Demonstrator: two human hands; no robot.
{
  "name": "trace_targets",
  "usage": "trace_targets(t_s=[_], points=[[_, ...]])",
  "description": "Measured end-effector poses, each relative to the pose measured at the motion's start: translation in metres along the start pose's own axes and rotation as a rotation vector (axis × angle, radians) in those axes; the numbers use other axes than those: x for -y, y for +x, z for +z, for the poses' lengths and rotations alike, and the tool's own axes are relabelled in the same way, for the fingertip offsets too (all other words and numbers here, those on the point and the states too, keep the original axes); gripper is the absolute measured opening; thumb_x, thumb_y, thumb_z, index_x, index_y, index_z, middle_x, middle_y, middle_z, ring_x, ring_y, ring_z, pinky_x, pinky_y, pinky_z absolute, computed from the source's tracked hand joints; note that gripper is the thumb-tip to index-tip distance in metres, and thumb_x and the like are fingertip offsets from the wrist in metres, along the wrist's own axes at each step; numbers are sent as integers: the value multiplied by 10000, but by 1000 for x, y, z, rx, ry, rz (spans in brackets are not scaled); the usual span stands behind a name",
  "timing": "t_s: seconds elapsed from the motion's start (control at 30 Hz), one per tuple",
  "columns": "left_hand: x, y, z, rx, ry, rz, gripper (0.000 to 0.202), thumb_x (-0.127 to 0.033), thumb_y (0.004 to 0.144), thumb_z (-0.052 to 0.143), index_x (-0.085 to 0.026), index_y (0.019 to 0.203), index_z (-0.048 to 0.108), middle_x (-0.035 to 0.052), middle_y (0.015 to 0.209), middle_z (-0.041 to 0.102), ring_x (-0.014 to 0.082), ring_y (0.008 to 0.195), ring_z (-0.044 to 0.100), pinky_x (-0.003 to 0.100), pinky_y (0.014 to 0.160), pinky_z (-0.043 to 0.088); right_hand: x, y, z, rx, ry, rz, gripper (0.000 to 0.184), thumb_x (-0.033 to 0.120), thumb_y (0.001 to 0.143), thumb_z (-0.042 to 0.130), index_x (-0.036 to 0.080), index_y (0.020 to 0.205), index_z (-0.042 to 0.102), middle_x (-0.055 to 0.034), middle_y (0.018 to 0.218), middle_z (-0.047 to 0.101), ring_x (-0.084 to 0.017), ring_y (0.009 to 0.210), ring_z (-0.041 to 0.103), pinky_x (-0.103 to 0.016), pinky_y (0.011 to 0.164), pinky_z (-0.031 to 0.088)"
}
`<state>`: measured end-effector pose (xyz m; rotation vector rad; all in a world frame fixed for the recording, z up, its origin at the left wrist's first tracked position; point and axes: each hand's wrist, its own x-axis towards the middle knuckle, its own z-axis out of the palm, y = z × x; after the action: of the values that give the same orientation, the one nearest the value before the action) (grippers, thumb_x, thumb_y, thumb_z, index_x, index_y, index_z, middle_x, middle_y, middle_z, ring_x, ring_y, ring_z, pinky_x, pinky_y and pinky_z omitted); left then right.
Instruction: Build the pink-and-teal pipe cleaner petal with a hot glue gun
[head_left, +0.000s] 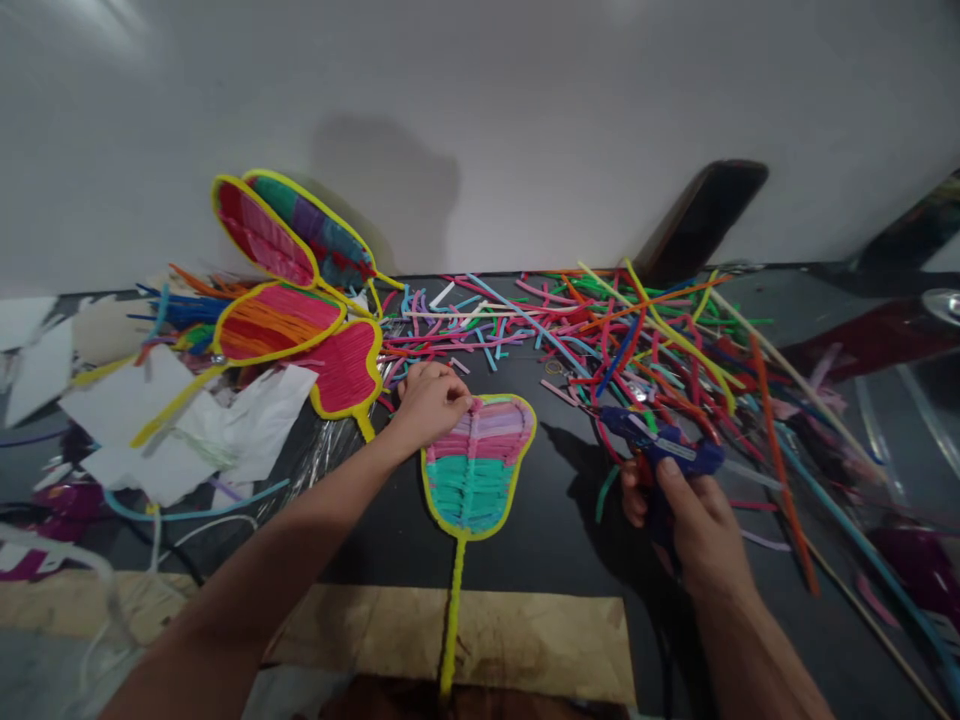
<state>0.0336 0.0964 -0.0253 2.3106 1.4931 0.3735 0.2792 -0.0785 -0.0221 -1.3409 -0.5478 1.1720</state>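
A petal made of pipe cleaners lies on the dark table in front of me, with a yellow rim and bands of lilac, pink and teal. Its yellow stem points down toward me. My left hand is closed at the petal's upper left edge, thumb and forefinger pinched on it. To the right of the petal, my right hand is wrapped around the handle of a blue hot glue gun. The gun's nozzle points left and stays apart from the petal.
Several yellow-rimmed petals lie stacked at left beside crumpled white paper. Loose pipe cleaner pieces cover the table's back. A dark phone leans against the pale wall. Brown paper lies along the front edge.
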Motion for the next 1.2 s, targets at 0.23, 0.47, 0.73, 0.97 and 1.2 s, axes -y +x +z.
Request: trace_targets(t_s=[0.23, 0.47, 0.73, 0.97, 1.2], points=[[-5, -1, -3, 6, -27, -39, 85, -280, 755, 633, -230, 714, 689, 32, 951, 659, 246, 977, 531, 428, 848, 393, 2, -1, 5, 2, -12, -2, 266, 458, 813, 633, 194, 781, 612, -5, 686, 591, -91, 491, 479, -215, 416, 414], [-2, -14, -5, -63, -17, 63, 167, -272, 846, 536, -247, 860, 701, 31, 983, 664, 229, 1014, 531, 428, 908, 356, 3, -1, 4, 11, -48, -10, 290, 484, 814, 619, 196, 778, 607, -11, 691, 594, -98, 489, 474, -226, 421, 409], [-6, -20, -4, -125, 48, 186, 107, -331, 805, 641, -276, 871, 705, 26, 1060, 644, 264, 1140, 468, 478, 964, 276, 2, -2, 4, 2, -28, 17, 302, 489, 810, 623, 190, 768, 624, -19, 686, 597, -100, 488, 477, -228, 416, 405], [-6, -15, -1, -130, 65, 179, 83, -326, 789, 652, -270, 808, 710, 30, 1042, 651, 266, 1121, 466, 477, 938, 285, 1, -2, 1, 14, -41, 9, 295, 472, 838, 597, 186, 784, 644, -19, 657, 590, -102, 494, 477, -228, 432, 408], [-10, -14, 1, -108, 115, 184, 87, -308, 791, 634, -266, 817, 706, 34, 1063, 645, 274, 1133, 459, 488, 937, 281, 5, -3, 5, -18, -23, 19, 298, 489, 787, 648, 192, 784, 627, -29, 707, 622, -101, 492, 487, -224, 417, 420]])
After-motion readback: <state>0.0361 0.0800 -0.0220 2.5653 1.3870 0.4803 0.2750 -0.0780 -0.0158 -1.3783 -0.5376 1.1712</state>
